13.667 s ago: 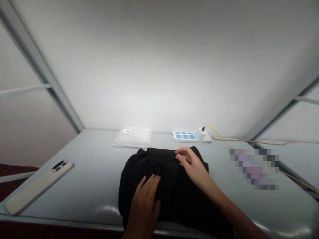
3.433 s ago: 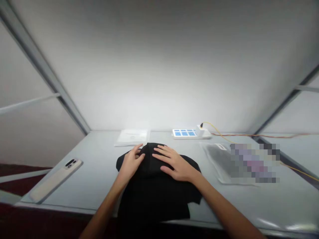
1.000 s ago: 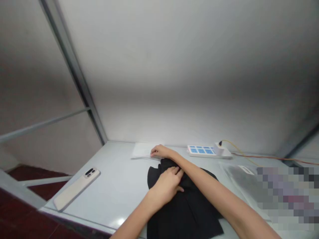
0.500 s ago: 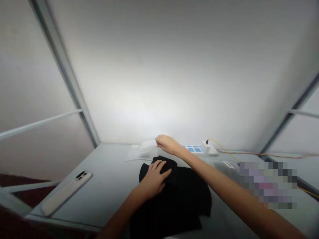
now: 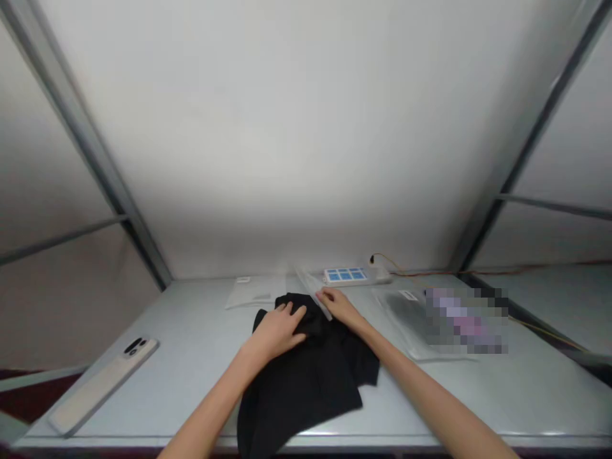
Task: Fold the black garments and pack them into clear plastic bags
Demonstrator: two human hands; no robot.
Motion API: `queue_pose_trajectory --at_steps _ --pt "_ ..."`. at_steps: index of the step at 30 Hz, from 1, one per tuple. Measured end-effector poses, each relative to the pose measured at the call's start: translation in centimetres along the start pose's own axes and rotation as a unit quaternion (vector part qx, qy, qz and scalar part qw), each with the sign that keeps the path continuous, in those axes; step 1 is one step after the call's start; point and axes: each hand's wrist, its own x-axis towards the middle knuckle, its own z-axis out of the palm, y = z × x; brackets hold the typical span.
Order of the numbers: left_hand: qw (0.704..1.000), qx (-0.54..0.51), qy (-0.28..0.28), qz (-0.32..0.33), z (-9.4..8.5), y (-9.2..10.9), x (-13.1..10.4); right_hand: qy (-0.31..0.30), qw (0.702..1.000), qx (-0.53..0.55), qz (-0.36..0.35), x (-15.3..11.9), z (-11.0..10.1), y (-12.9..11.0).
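A black cloth garment (image 5: 306, 389) lies bunched near the front edge of the table, its lower part reaching over that edge. My left hand (image 5: 280, 331) rests on its upper end with the fingers spread and bent a little over the fabric. My right hand (image 5: 339, 306) pinches the edge of a clear plastic bag (image 5: 307, 280), tilted up just above the garment's far end. Behind the garment, another clear bag (image 5: 253, 293) with a small white label lies flat on the table.
A white power strip (image 5: 345, 275) with blue panels sits against the back wall, a yellow cable (image 5: 389, 261) leading right. A pale phone-shaped object (image 5: 102, 386) lies at left. Another labelled clear bag (image 5: 406, 319) is at right beside a blurred-out patch. Metal frame bars flank the table (image 5: 191, 357).
My right hand has come down and toward me with the plastic bag, away from the bag lying at the back. My left hand stays on the garment. The head view has shifted.
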Motion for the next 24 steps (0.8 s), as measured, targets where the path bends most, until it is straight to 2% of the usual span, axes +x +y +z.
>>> queue_pose_trajectory --at_steps 3,6,9,12,15,18,21,24 --pt "0.999 0.018 0.002 -0.033 0.5 1.3 -0.2 -0.007 0.998 0.053 0.045 0.4 1.2 1.1" --pt "0.996 0.048 0.017 -0.070 1.0 2.5 -0.1 -0.020 0.992 0.082 0.090 0.5 1.3 1.8" --pt "0.996 0.060 0.021 -0.066 1.1 2.9 0.1 -0.020 0.990 0.083 0.112 0.2 1.0 2.0" --pt "0.995 0.058 0.032 -0.070 1.4 3.0 0.1 -0.010 0.993 0.064 0.101 -0.2 1.1 1.5" --pt "0.992 0.052 0.049 -0.106 2.2 3.8 0.1 -0.002 0.997 0.032 0.068 -0.7 1.4 0.4" --pt "0.985 -0.030 0.099 -0.138 2.9 4.5 0.3 -0.001 0.999 -0.007 0.043 -1.2 1.5 -0.7" --pt "0.970 -0.129 0.154 -0.137 2.8 3.8 0.6 0.001 0.998 -0.059 0.032 -1.7 1.3 -1.5" --pt "0.942 -0.198 0.219 -0.162 1.9 1.2 0.2 0.004 0.992 -0.126 0.016 -2.3 0.9 -2.1"
